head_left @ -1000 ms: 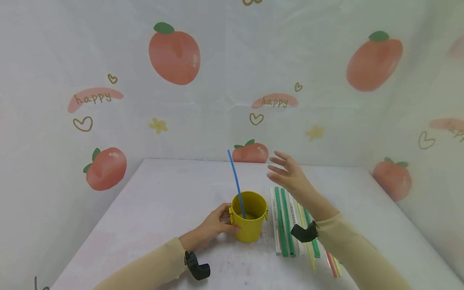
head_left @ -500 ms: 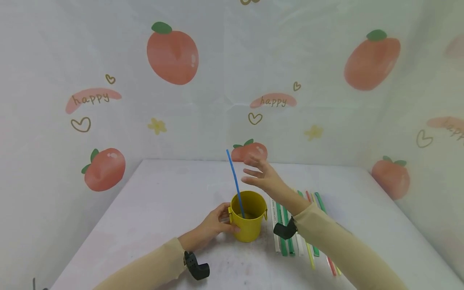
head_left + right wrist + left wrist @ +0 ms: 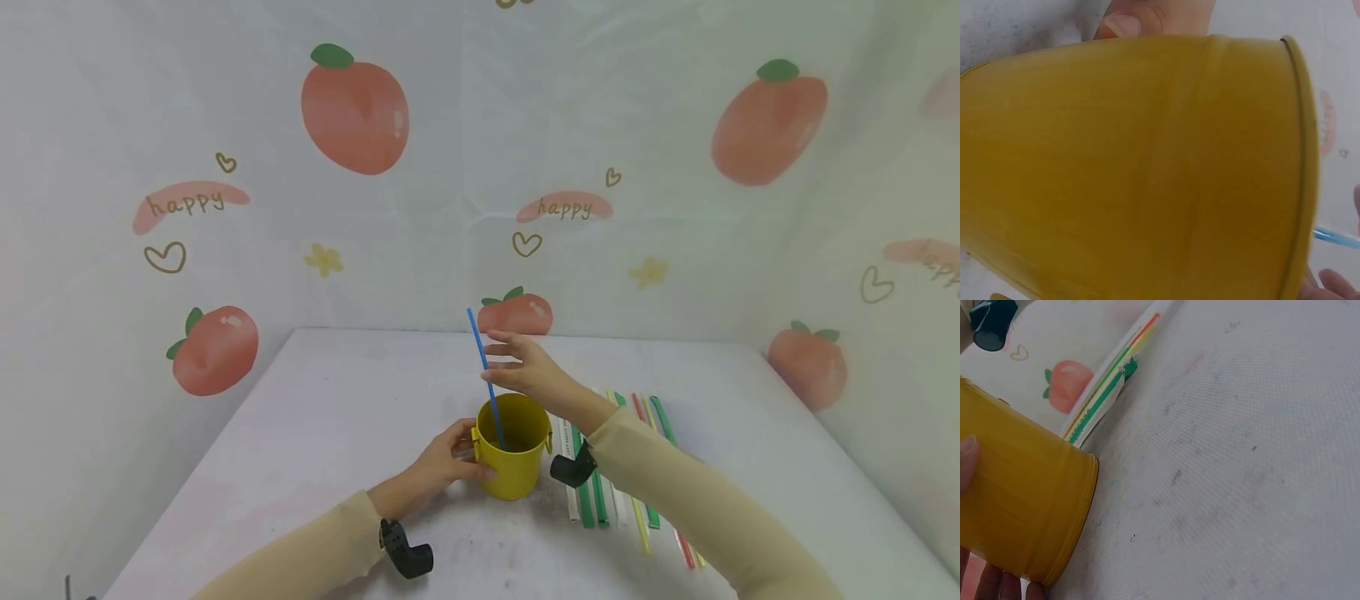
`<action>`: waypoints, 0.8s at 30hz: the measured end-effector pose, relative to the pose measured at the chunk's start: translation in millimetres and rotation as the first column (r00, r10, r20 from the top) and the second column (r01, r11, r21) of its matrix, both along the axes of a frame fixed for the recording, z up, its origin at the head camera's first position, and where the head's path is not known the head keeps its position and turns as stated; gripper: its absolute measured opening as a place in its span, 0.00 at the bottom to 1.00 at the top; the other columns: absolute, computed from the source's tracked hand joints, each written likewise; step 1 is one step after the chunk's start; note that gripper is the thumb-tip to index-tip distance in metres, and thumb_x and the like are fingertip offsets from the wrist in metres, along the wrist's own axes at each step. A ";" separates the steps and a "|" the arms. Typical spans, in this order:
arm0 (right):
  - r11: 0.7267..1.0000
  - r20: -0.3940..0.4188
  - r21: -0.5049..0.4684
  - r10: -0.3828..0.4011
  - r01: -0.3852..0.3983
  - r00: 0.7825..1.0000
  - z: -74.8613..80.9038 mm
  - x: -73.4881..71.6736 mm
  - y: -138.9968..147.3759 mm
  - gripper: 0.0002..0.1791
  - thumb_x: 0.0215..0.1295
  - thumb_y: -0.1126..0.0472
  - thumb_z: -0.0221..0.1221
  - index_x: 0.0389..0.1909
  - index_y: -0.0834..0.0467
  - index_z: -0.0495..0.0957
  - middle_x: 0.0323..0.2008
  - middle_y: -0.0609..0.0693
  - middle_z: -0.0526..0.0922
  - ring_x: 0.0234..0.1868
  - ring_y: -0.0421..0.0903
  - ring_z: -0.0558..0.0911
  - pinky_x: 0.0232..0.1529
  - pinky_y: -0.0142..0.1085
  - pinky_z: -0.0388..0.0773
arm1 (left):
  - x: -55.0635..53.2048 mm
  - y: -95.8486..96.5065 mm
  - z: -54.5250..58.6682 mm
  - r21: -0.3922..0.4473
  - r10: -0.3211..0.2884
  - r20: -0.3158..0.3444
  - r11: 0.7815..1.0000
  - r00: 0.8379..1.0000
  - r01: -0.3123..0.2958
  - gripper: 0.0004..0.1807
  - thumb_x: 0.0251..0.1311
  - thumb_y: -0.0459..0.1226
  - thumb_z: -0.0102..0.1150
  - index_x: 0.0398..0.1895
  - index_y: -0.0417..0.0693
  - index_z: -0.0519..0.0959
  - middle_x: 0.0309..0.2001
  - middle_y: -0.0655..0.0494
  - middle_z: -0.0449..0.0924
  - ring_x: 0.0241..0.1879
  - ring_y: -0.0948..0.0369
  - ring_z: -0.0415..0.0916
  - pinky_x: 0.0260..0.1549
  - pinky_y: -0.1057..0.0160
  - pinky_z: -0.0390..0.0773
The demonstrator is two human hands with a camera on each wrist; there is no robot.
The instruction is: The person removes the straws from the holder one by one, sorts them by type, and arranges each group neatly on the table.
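A small yellow bucket (image 3: 516, 477) with side handles stands upright on the table. My left hand (image 3: 429, 477) grips its left side, the thumb in front and the fingers reaching behind. A blue drinking straw (image 3: 477, 333) leans inside the bucket, its upper part rising well above the rim. Over the bucket's mouth, my right hand (image 3: 528, 367) has its fingers spread, with the fingertips right at the straw. In the right wrist view the yellow bucket (image 3: 1147, 156) fills most of the picture and hides much of that hand; the blue straw (image 3: 1336, 237) shows past its rim.
To the bucket's right lie several long thin strips side by side, among them a green strip (image 3: 601, 500), a yellow strip (image 3: 640, 529) and a red strip (image 3: 684, 550). My right forearm partly covers them. A printed fabric backdrop (image 3: 420, 250) hangs behind the white table (image 3: 360, 383).
My right hand has moved left, from above the strips to the blue straw over the bucket. The left hand keeps its grip on the bucket, which stays in place.
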State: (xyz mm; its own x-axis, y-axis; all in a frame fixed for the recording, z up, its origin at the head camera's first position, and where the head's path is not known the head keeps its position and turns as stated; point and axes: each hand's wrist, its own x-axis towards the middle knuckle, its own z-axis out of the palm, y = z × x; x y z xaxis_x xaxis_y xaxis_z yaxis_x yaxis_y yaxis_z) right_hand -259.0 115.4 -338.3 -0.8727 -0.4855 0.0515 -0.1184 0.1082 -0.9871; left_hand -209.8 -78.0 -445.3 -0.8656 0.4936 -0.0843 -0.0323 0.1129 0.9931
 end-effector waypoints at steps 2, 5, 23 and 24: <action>1.000 0.004 0.010 0.009 -0.009 1.000 -1.1 -1.7 -0.8 0.34 0.61 0.65 0.59 0.67 0.56 0.56 0.62 0.59 0.64 0.60 0.56 0.70 0.55 0.42 0.72 | 0.3 -0.1 0.6 0.002 -0.001 -0.003 1.000 1.000 0.001 0.37 0.49 0.39 0.69 0.63 0.48 0.63 0.59 0.51 0.69 0.61 0.49 0.63 0.60 0.42 0.60; 0.999 0.003 0.032 0.021 -0.021 1.000 -1.4 -3.7 -1.7 0.31 0.63 0.65 0.57 0.66 0.59 0.58 0.60 0.62 0.67 0.58 0.56 0.72 0.54 0.42 0.73 | 0.4 -0.2 0.5 0.001 -0.001 -0.003 1.000 1.000 0.001 0.37 0.49 0.40 0.69 0.63 0.48 0.63 0.59 0.51 0.69 0.61 0.49 0.64 0.60 0.42 0.61; 0.999 0.081 0.003 0.036 -0.036 0.996 1.3 -6.0 -4.5 0.21 0.63 0.72 0.53 0.58 0.67 0.65 0.52 0.65 0.71 0.51 0.54 0.77 0.49 0.43 0.77 | -0.6 -0.3 -1.8 0.010 -0.007 -0.009 1.000 1.000 0.007 0.36 0.49 0.40 0.69 0.62 0.49 0.64 0.59 0.51 0.70 0.60 0.50 0.65 0.60 0.44 0.61; 0.999 0.086 -0.001 0.034 -0.034 0.996 1.0 -6.1 -4.6 0.21 0.63 0.72 0.53 0.58 0.67 0.65 0.52 0.66 0.70 0.51 0.54 0.77 0.48 0.43 0.77 | -0.7 -0.2 -2.2 0.007 -0.006 -0.010 1.000 1.000 0.006 0.36 0.49 0.39 0.69 0.62 0.48 0.64 0.59 0.51 0.70 0.60 0.50 0.65 0.60 0.44 0.61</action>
State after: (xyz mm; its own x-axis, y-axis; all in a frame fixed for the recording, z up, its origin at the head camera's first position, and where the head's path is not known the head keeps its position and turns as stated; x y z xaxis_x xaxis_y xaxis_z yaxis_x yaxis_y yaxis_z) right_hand -265.1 110.8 -337.3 -0.8571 -0.5147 -0.0231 -0.0371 0.1064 -0.9936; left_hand -210.5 -78.2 -447.5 -0.8632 0.4997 -0.0719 -0.0214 0.1061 0.9941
